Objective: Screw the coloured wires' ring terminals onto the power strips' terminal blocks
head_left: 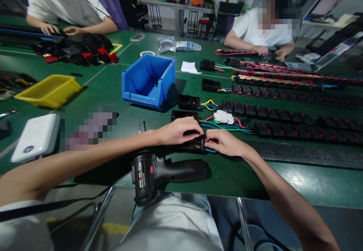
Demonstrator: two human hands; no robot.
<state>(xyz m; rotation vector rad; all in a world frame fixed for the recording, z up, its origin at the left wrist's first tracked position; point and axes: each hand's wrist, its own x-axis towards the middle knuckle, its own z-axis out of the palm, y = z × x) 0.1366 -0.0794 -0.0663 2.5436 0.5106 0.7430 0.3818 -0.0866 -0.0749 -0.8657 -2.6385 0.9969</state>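
My left hand is closed over a black housing, its fingertips pinched at the housing's right end. My right hand is closed too, thumb and forefinger pressed together beside that same end, where a blue wire comes out. Whatever either hand pinches is too small to make out. Just behind them, a white connector block sits on coloured wires leading to a black socket strip. A black power screwdriver lies on the green table in front of my hands.
A blue bin stands behind my left forearm, and a yellow bin is farther left. A white power bank lies at the left. More socket strips fill the right side. Two people work across the green table.
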